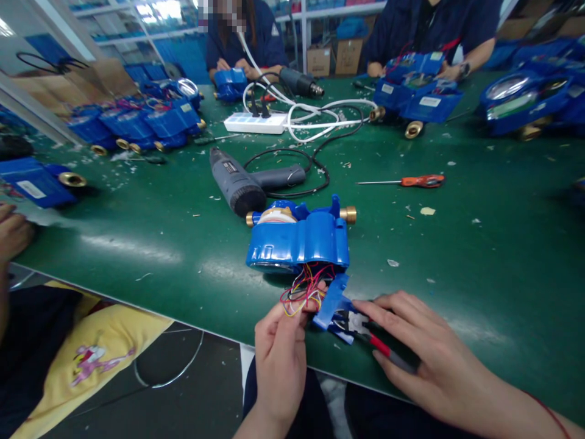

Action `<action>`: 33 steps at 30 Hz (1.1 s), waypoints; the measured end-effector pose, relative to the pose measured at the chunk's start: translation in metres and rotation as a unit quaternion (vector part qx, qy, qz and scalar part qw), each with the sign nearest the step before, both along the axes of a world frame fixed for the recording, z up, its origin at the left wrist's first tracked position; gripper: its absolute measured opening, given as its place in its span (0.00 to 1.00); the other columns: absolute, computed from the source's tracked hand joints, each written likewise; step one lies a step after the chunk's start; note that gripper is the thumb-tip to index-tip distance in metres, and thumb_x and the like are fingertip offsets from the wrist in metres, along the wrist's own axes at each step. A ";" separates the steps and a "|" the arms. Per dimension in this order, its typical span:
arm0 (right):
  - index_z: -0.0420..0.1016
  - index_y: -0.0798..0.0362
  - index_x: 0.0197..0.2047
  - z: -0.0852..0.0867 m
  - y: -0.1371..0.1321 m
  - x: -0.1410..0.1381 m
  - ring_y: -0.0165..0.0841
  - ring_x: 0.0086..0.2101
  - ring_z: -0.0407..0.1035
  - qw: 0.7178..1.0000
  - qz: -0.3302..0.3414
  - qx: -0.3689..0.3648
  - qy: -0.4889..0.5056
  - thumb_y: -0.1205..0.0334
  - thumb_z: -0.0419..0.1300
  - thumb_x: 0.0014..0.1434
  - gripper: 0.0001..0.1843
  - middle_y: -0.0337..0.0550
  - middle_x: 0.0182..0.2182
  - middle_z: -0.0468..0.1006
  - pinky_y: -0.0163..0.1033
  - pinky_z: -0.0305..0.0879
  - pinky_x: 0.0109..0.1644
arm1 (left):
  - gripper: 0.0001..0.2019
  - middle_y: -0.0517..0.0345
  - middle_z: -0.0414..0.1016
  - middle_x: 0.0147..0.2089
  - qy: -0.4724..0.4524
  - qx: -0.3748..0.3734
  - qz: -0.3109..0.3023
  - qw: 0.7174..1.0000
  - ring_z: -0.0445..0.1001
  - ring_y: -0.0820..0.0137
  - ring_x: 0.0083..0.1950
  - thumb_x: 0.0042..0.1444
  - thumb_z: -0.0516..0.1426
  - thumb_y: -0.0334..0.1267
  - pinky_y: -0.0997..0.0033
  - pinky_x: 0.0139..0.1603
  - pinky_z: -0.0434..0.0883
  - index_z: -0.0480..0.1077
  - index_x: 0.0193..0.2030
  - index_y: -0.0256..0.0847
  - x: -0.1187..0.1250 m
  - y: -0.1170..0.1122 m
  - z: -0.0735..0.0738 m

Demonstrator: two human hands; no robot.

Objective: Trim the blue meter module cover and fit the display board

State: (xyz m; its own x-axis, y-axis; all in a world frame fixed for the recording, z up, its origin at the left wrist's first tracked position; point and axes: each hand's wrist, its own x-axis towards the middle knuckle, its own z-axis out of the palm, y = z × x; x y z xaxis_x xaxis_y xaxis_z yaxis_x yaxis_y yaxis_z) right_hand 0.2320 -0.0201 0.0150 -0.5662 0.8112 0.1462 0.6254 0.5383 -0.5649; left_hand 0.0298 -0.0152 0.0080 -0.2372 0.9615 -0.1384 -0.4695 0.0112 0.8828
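A blue water meter (297, 244) with brass pipe ends lies on the green table in front of me. Thin red, yellow, white and black wires (304, 289) hang out of its near side. My left hand (281, 350) pinches some of these wires between thumb and fingers. Beside the fingertips is a blue plastic piece (331, 302), tilted and partly hiding the wires. My right hand (420, 344) holds diagonal cutters (359, 323) with red and black handles. The cutters' jaws are right by the blue piece; whether they touch it I cannot tell.
A grey heat gun (237, 183) lies behind the meter, its black cord looping rightward. An orange screwdriver (423, 181) rests at right. Further back are a white power strip (256, 122) and several more blue meters (150, 125). Co-workers sit opposite; another person's hand (13, 231) shows at left.
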 end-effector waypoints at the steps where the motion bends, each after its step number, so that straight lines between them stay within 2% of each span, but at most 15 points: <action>1: 0.54 0.49 0.65 0.000 0.000 0.000 0.36 0.45 0.63 1.000 0.002 0.001 -0.005 0.73 0.52 0.58 0.33 0.47 0.48 0.66 0.44 0.66 0.46 | 0.07 0.53 0.84 0.37 -0.017 0.001 -0.008 1.000 0.82 0.63 0.45 0.56 0.62 0.39 0.67 0.51 0.76 0.81 0.32 0.41 0.000 0.000 0.001; 3: 0.55 0.49 0.65 0.001 0.000 -0.001 0.37 0.45 0.63 1.000 0.007 0.005 -0.012 0.73 0.52 0.57 0.33 0.47 0.48 0.67 0.44 0.65 0.46 | 0.05 0.53 0.85 0.37 -0.011 -0.012 -0.019 1.000 0.82 0.64 0.44 0.53 0.64 0.38 0.69 0.50 0.76 0.81 0.35 0.41 0.002 0.000 0.004; 5: 0.56 0.49 0.65 0.004 0.000 -0.001 0.36 0.44 0.63 1.000 0.017 0.014 -0.012 0.72 0.52 0.57 0.32 0.47 0.47 0.67 0.43 0.65 0.46 | 0.07 0.53 0.85 0.37 0.035 -0.036 -0.019 0.999 0.83 0.66 0.41 0.49 0.67 0.35 0.72 0.47 0.77 0.81 0.36 0.41 0.005 0.001 0.007; 8: 0.58 0.49 0.64 0.007 0.000 0.003 0.35 0.44 0.64 0.998 0.009 0.062 -0.004 0.70 0.51 0.59 0.29 0.46 0.46 0.68 0.40 0.66 0.45 | 0.05 0.53 0.85 0.36 0.079 -0.057 0.016 0.995 0.83 0.67 0.40 0.45 0.69 0.31 0.76 0.43 0.78 0.80 0.31 0.39 0.008 0.004 0.008; 11: 0.57 0.52 0.64 0.005 0.005 0.012 0.37 0.46 0.63 0.990 -0.076 0.114 -0.016 0.68 0.52 0.63 0.26 0.49 0.47 0.66 0.42 0.64 0.46 | 0.02 0.53 0.85 0.34 0.065 -0.052 0.035 0.996 0.84 0.66 0.38 0.48 0.67 0.31 0.75 0.42 0.79 0.79 0.27 0.39 0.008 0.005 0.005; 14: 0.59 0.56 0.63 -0.005 0.015 0.023 0.41 0.44 0.62 0.975 -0.162 0.136 -0.062 0.65 0.54 0.64 0.24 0.51 0.46 0.67 0.48 0.63 0.44 | 0.01 0.53 0.85 0.33 0.047 -0.043 0.033 0.997 0.84 0.65 0.38 0.49 0.67 0.32 0.74 0.41 0.80 0.80 0.29 0.39 0.006 0.003 0.001; 18: 0.68 0.56 0.57 -0.011 0.021 0.027 0.49 0.42 0.62 0.958 -0.205 0.168 -0.108 0.56 0.54 0.65 0.20 0.54 0.44 0.68 0.54 0.57 0.40 | 0.02 0.55 0.85 0.33 0.033 -0.027 0.041 0.998 0.84 0.66 0.37 0.49 0.67 0.32 0.76 0.41 0.79 0.80 0.31 0.40 0.005 0.001 -0.002; 21: 0.69 0.55 0.55 -0.001 0.017 0.018 0.48 0.46 0.61 0.956 -0.187 0.217 -0.064 0.59 0.53 0.67 0.16 0.54 0.47 0.67 0.54 0.56 0.45 | 0.01 0.55 0.85 0.34 0.034 -0.017 0.032 0.999 0.84 0.68 0.37 0.50 0.67 0.32 0.76 0.42 0.79 0.81 0.31 0.41 0.006 0.001 -0.001; 24: 0.68 0.53 0.53 0.017 0.013 0.003 0.34 0.47 0.63 0.970 -0.108 0.216 0.003 0.67 0.52 0.68 0.12 0.47 0.46 0.67 0.41 0.61 0.48 | 0.02 0.55 0.85 0.34 0.050 -0.011 -0.006 0.999 0.84 0.68 0.37 0.52 0.66 0.33 0.75 0.42 0.79 0.81 0.33 0.41 0.006 0.001 0.000; 27: 0.68 0.52 0.51 0.029 0.015 -0.011 0.26 0.48 0.64 0.984 -0.053 0.164 0.047 0.66 0.52 0.69 0.10 0.44 0.46 0.66 0.29 0.62 0.51 | 0.03 0.54 0.85 0.37 0.066 -0.009 -0.039 0.997 0.83 0.67 0.39 0.54 0.65 0.35 0.74 0.44 0.78 0.82 0.35 0.41 0.002 0.001 0.000; 31: 0.66 0.51 0.44 0.026 0.023 -0.023 0.27 0.47 0.66 0.988 -0.058 0.133 0.055 0.60 0.55 0.68 0.04 0.43 0.45 0.69 0.29 0.63 0.51 | 0.10 0.52 0.84 0.43 0.066 -0.004 -0.084 0.994 0.82 0.64 0.45 0.59 0.61 0.39 0.70 0.48 0.76 0.81 0.44 0.41 -0.006 0.000 -0.002; 33: 0.63 0.51 0.43 0.021 0.024 -0.026 0.27 0.45 0.68 0.988 -0.074 0.125 0.057 0.57 0.55 0.68 0.06 0.43 0.44 0.70 0.29 0.65 0.48 | 0.12 0.52 0.83 0.46 0.062 -0.004 -0.114 0.992 0.80 0.64 0.48 0.62 0.59 0.40 0.70 0.51 0.74 0.79 0.49 0.43 -0.009 0.000 -0.002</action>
